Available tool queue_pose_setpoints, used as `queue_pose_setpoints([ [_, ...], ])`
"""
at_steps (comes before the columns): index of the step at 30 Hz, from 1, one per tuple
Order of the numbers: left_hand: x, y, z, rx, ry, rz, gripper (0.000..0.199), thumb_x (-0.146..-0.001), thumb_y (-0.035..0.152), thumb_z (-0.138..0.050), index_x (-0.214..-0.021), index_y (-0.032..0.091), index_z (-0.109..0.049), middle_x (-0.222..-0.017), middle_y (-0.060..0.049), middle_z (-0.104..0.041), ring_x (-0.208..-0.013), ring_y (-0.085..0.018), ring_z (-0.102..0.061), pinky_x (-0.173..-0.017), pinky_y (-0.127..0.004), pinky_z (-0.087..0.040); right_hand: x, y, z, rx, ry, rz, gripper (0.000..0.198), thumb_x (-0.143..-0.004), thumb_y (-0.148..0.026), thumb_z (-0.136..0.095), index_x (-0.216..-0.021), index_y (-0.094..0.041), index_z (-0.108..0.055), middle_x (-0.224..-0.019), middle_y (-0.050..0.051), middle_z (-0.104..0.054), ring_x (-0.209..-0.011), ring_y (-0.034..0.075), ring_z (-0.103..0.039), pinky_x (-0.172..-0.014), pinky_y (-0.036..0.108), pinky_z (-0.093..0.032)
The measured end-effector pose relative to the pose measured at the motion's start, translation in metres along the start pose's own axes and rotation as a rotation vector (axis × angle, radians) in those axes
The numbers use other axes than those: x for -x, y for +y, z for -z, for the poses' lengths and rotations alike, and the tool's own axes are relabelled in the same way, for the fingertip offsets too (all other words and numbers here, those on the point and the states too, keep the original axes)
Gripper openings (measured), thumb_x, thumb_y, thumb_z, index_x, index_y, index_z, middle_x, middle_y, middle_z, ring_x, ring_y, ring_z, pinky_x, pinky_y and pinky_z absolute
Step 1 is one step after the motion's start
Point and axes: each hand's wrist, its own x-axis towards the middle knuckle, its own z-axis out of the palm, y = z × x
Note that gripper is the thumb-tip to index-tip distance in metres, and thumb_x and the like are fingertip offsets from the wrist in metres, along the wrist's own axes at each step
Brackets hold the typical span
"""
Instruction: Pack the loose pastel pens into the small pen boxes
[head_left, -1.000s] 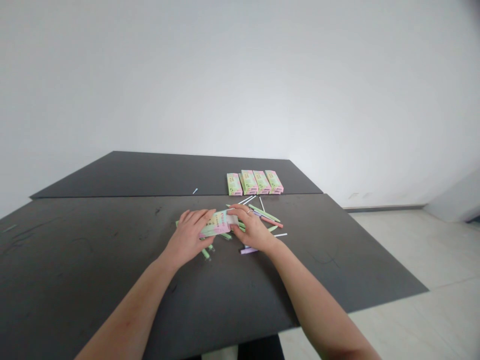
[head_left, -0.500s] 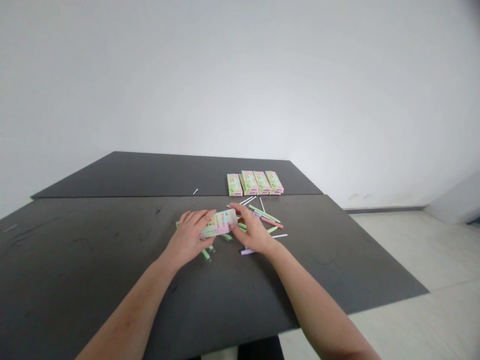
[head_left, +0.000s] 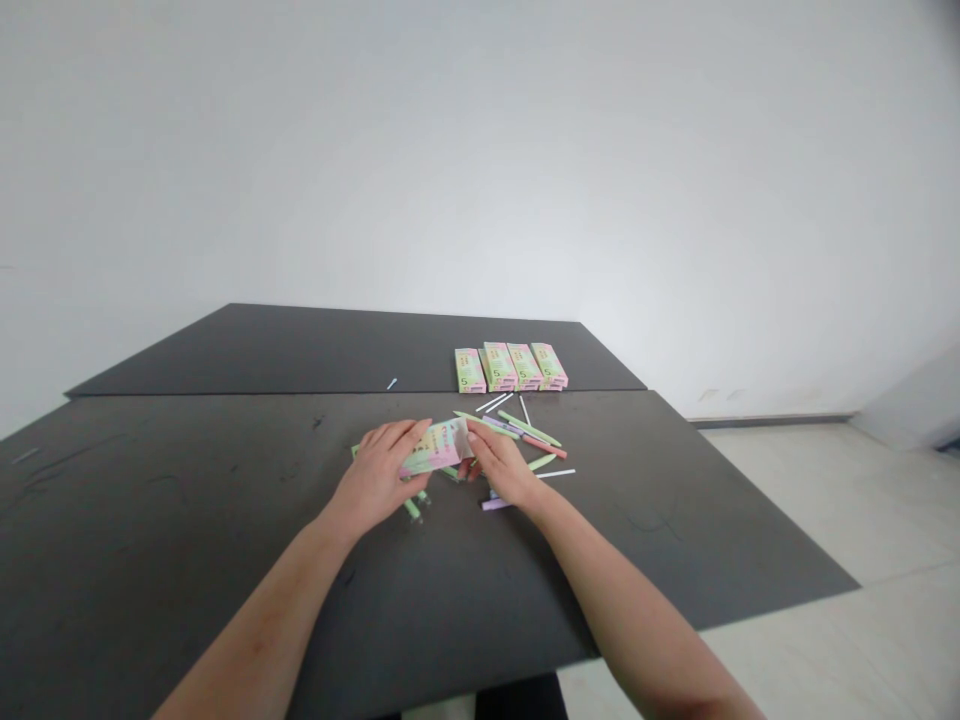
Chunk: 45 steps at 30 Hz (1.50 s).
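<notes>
A small pink, yellow and green cardboard box (head_left: pixel 441 447) is tilted above the tabletop. My left hand (head_left: pixel 385 466) is closed around its left part, fingers across the top and thumb along the near side. At the box's right end, my right hand (head_left: pixel 502 467) grips the pale end flap, its thumb on top and other fingers curled partly out of sight. Green pens (head_left: pixel 413 510) show beneath the left hand. To the right lie more green pens (head_left: pixel 529 428), a red pen (head_left: pixel 545 446) and a purple pen (head_left: pixel 496 504), the last partly hidden by my right wrist.
Several similar boxes (head_left: pixel 499 367) stand stacked in a row at the back of the dark table (head_left: pixel 225 480). White sticks (head_left: pixel 501 402) lie in front of them. One small white piece (head_left: pixel 391 383) lies farther left. A pale wall (head_left: pixel 480 180) rises behind.
My right hand's fingers have drawn in and down at the box's right end, uncovering pens behind. The left hand and the box have hardly moved.
</notes>
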Motion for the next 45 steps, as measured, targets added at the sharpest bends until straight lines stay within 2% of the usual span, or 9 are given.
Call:
queue_pose_setpoints([
  [10, -0.001, 0.004, 0.001, 0.012, -0.014, 0.005, 0.06, -0.078, 0.025, -0.063, -0.135, 0.019, -0.045, -0.126, -0.012, -0.056, -0.116, -0.029, -0.052, -0.098, -0.045, -0.041, 0.003, -0.007, -0.003, 0.155, -0.075, 0.008, 0.031, -0.101, -0.038, -0.035, -0.122, -0.02, -0.05, -0.069, -0.001, -0.064, -0.056, 0.013, -0.06, -0.057, 0.025, -0.049],
  [16, -0.001, 0.003, 0.001, 0.008, -0.017, -0.01, 0.059, -0.08, 0.026, -0.062, -0.136, 0.019, -0.043, -0.127, -0.012, -0.055, -0.118, -0.029, -0.051, -0.099, -0.045, -0.041, 0.002, -0.007, -0.004, 0.164, -0.079, -0.002, 0.028, -0.102, -0.035, -0.035, -0.121, -0.021, -0.049, -0.068, -0.001, -0.064, -0.056, 0.013, -0.061, -0.058, 0.024, -0.049],
  [23, -0.001, 0.003, 0.001, 0.003, -0.007, -0.017, 0.059, -0.079, 0.024, -0.062, -0.135, 0.02, -0.044, -0.126, -0.012, -0.056, -0.117, -0.028, -0.051, -0.098, -0.044, -0.04, 0.0, -0.004, -0.005, 0.124, -0.067, -0.021, 0.022, -0.102, -0.032, -0.034, -0.111, -0.02, -0.05, -0.064, -0.002, -0.061, -0.054, 0.013, -0.06, -0.056, 0.023, -0.05],
  [30, 0.0, 0.005, 0.0, -0.022, -0.014, -0.016, 0.06, -0.078, 0.023, -0.063, -0.135, 0.02, -0.044, -0.125, -0.012, -0.056, -0.116, -0.029, -0.051, -0.096, -0.044, -0.041, 0.001, -0.011, -0.006, 0.219, -0.04, 0.011, 0.023, -0.101, -0.028, -0.033, -0.113, -0.019, -0.051, -0.062, -0.003, -0.06, -0.054, 0.013, -0.06, -0.058, 0.023, -0.047],
  [39, -0.001, 0.004, -0.001, -0.02, -0.016, -0.007, 0.061, -0.077, 0.025, -0.064, -0.135, 0.019, -0.044, -0.124, -0.012, -0.058, -0.114, -0.029, -0.052, -0.095, -0.044, -0.042, 0.002, -0.016, -0.005, 0.063, -0.076, -0.051, 0.024, -0.097, -0.021, -0.038, -0.116, -0.018, -0.052, -0.062, -0.004, -0.058, -0.052, 0.012, -0.059, -0.054, 0.023, -0.05],
  [45, -0.001, 0.004, 0.0, -0.014, 0.018, -0.008, 0.06, -0.077, 0.024, -0.064, -0.133, 0.018, -0.045, -0.123, -0.013, -0.059, -0.113, -0.029, -0.053, -0.095, -0.044, -0.042, 0.002, -0.016, -0.003, 0.005, -0.06, 0.001, 0.026, -0.094, -0.02, -0.044, -0.118, -0.019, -0.055, -0.064, -0.003, -0.058, -0.056, 0.012, -0.059, -0.057, 0.024, -0.051],
])
